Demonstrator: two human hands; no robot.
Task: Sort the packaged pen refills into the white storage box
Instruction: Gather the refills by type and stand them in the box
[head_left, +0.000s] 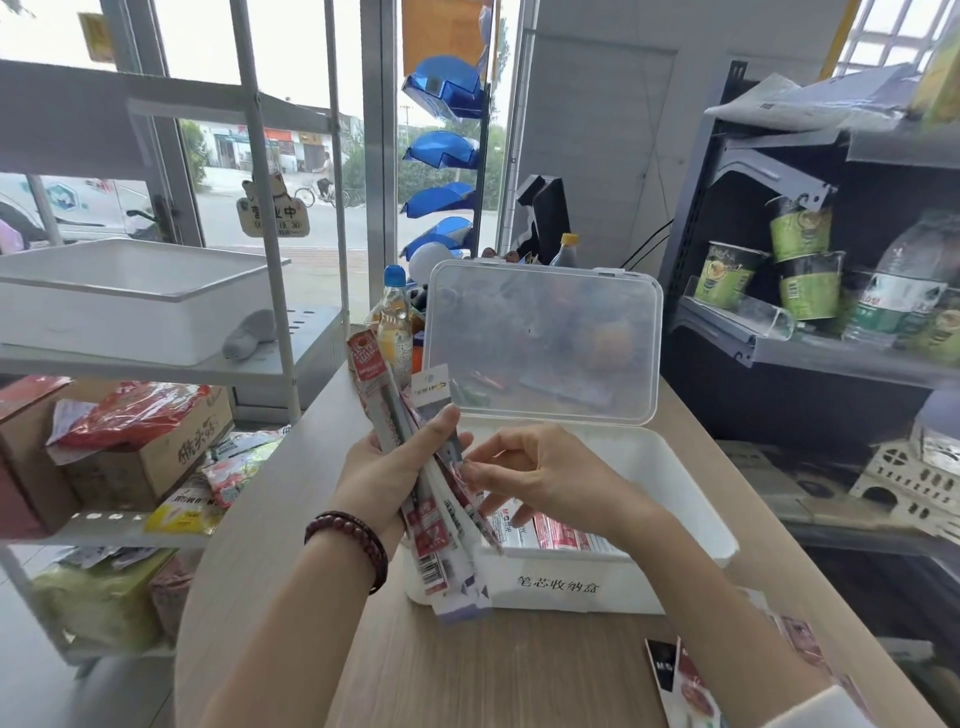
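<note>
Left hand grips a fanned bundle of refill packs, count unclear; right hand pinches one. One white storage box sits open on the tabletop.

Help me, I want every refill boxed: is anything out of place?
Yes: a few loose packets lie on the table near its front right corner, outside the white storage box. Nothing looks spilled or damaged.

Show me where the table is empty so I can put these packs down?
Bare wood lies in front of the white storage box, and along the table's left edge beside the left hand gripping refill packs. Crowded: bottles behind the lid, loose packets by the right sleeve.
</note>
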